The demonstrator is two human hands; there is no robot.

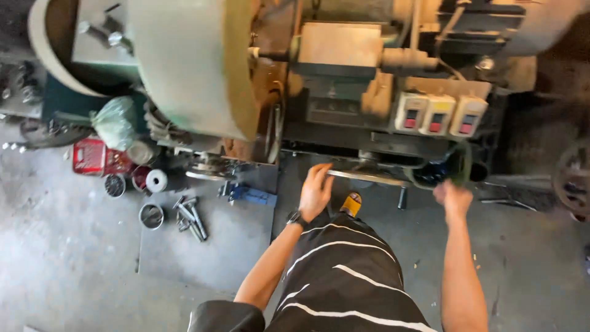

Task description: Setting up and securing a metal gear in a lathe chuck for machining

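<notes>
1. Metal bar [369, 177] under the big green press machine [196, 67], centre of frame, running level just below the three switch boxes [439, 114].
2. Dark blue-green bundle [439, 171] at right of centre, just above the right hand [453, 198]; blurred, grip cannot be told.
3. Left hand [316, 192] at the bar's left end, fingers loosely spread, holding nothing.
4. Best done with the sandalled foot [351, 204] planted and both hands steady.
5. Bolts [190, 218] and tins [151, 216] lower left on the floor, well apart.

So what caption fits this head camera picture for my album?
Left hand touching a metal bar, right hand by a big machine.
</notes>
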